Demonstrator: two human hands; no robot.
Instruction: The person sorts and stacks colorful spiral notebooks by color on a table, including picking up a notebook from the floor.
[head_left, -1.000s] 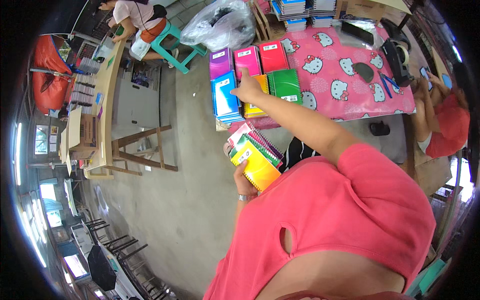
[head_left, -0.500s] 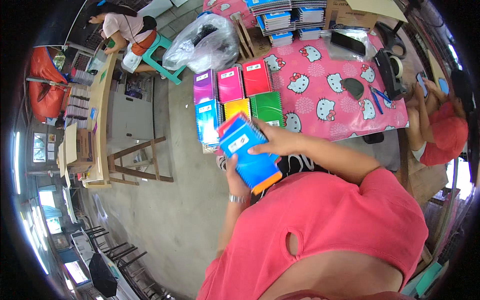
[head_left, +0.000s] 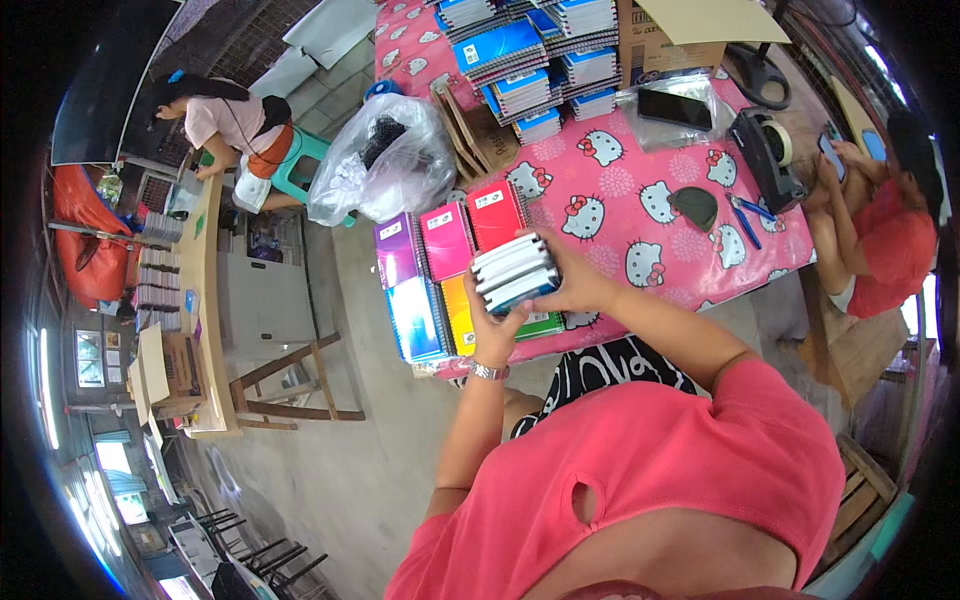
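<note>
A small stack of spiral notebooks (head_left: 515, 268) stands on edge between my two hands, its white page edges facing up. My left hand (head_left: 494, 335) closes on the stack's left and near side. My right hand (head_left: 572, 278) grips its right side. Just beyond and to the left, piles of notebooks lie in two rows on the table: purple (head_left: 398, 252), magenta (head_left: 446, 240) and red (head_left: 496, 212) behind, blue (head_left: 417, 320), yellow (head_left: 457, 312) and green (head_left: 541, 327) in front. The held stack partly covers the yellow and green ones.
On the pink patterned table cover (head_left: 610, 262) lie pliers (head_left: 745, 218), a dark green rounded piece (head_left: 693, 208), a phone (head_left: 675, 109) and a tape dispenser (head_left: 768, 160). Tall notebook stacks (head_left: 500, 50) and a carton (head_left: 660, 50) stand behind. A plastic bag (head_left: 385, 160) sits left. Two people sit nearby.
The notebooks, fanned and blue cover up before, are now squared together and turned with page edges up. Both hands have moved forward over the table's near edge with them.
</note>
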